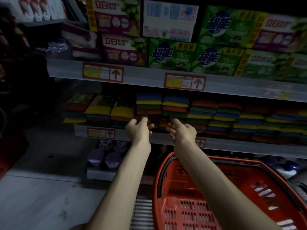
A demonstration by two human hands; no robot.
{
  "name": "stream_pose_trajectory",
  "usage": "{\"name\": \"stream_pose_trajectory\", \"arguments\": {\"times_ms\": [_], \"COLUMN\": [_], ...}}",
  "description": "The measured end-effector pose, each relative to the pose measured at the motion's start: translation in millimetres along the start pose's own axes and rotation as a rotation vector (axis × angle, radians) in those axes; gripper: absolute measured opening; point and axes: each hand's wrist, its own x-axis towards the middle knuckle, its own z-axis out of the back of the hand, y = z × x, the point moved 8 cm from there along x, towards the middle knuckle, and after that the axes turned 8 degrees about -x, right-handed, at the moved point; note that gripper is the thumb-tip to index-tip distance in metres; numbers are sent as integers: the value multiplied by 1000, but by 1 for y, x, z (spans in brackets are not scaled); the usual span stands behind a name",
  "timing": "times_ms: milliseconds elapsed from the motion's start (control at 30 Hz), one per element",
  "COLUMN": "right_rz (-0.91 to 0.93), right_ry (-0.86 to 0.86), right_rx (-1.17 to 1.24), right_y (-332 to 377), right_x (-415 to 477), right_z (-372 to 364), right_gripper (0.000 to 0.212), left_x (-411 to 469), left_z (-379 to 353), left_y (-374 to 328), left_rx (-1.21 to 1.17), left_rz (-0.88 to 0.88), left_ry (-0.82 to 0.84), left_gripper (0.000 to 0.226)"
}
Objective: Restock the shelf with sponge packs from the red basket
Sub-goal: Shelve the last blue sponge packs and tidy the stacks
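Stacks of sponge packs point(176, 105) in blue, yellow, green and red fill the middle shelf point(232, 144). Both my arms reach forward to that shelf's front edge. My left hand point(139, 127) and my right hand point(181, 131) hover just in front of the lowest packs, fingers loosely curled, with nothing visible in either. The red basket point(207, 196) sits below my right arm at the bottom right; the part of its inside that shows holds no pack.
Green, purple and white detergent boxes point(167, 53) crowd the shelf above, with red price tags point(184, 82) on its rail. Purple round items point(106, 155) sit on the lowest shelf. Grey floor point(41, 196) lies at the left.
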Motion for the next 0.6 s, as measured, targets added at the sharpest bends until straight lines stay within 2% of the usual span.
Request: {"name": "stream_pose_trajectory", "arguments": {"times_ms": [100, 167, 200, 300, 433, 600], "right_rz": [-1, 1, 4, 4, 2, 32], "right_ry": [2, 5, 5, 37, 82, 14], "right_rx": [-2, -5, -4, -2, 5, 83], "right_y": [0, 0, 0, 2, 3, 8], "right_x": [0, -1, -2, -3, -6, -4], "right_z": [0, 0, 0, -1, 2, 26], "right_gripper": [43, 46, 49, 54, 66, 82], "left_x": [0, 0, -2, -3, -10, -16], "left_z": [1, 2, 1, 2, -2, -12], "left_y": [-1, 0, -1, -1, 0, 7], "left_rx": [3, -2, -6, 1, 26, 88], "left_rz": [-1, 6, 11, 13, 10, 17], "left_ry": [1, 7, 9, 22, 46, 119], "left_gripper": [32, 10, 6, 21, 17, 15]}}
